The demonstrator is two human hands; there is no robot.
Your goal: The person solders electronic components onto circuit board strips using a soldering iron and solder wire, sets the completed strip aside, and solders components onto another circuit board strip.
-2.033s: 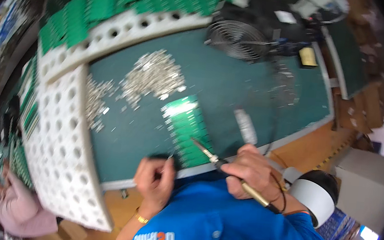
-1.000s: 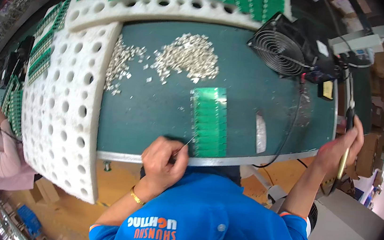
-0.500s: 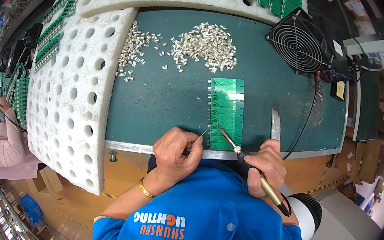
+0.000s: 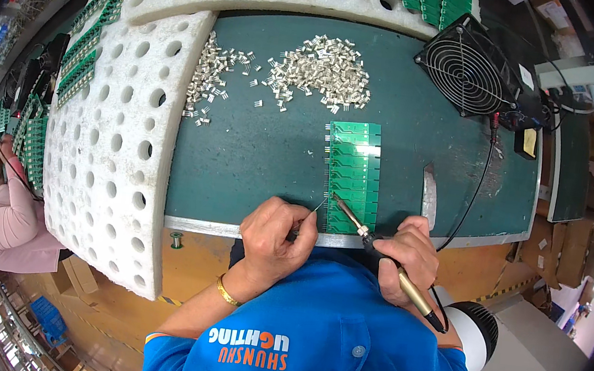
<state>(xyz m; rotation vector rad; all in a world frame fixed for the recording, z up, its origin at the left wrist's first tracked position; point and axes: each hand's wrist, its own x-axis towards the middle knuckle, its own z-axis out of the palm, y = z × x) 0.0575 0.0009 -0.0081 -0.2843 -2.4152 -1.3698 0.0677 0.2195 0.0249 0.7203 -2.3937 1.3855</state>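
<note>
My left hand [image 4: 277, 239], fingers pinched on a thin solder wire [image 4: 317, 208], is at the table's near edge beside a panel of green circuit boards [image 4: 353, 167]. The wire reaches to the panel's left side, where small leaded parts line the edge. My right hand [image 4: 403, 257] is closed on a soldering iron [image 4: 414, 290] with a black grip and gold-coloured barrel, its tip touching or just over the left part of the panel. Two piles of small silver three-pin components [image 4: 325, 70] lie on the green mat [image 4: 255, 166] beyond. A grey strip [image 4: 428, 195] lies right of the panel.
White perforated foam slabs [image 4: 110, 150] with green boards [image 4: 91, 41] line the left and back. A black fan [image 4: 465, 64], cable and small yellow item [image 4: 527, 142] are at right. A co-worker [image 4: 11, 222] in pink works at far left; a solder spool [image 4: 176, 239] is below the mat.
A second ago my right hand held the iron out at the table's right end; it came back left to the panel. Since half a second ago both hands have barely moved.
</note>
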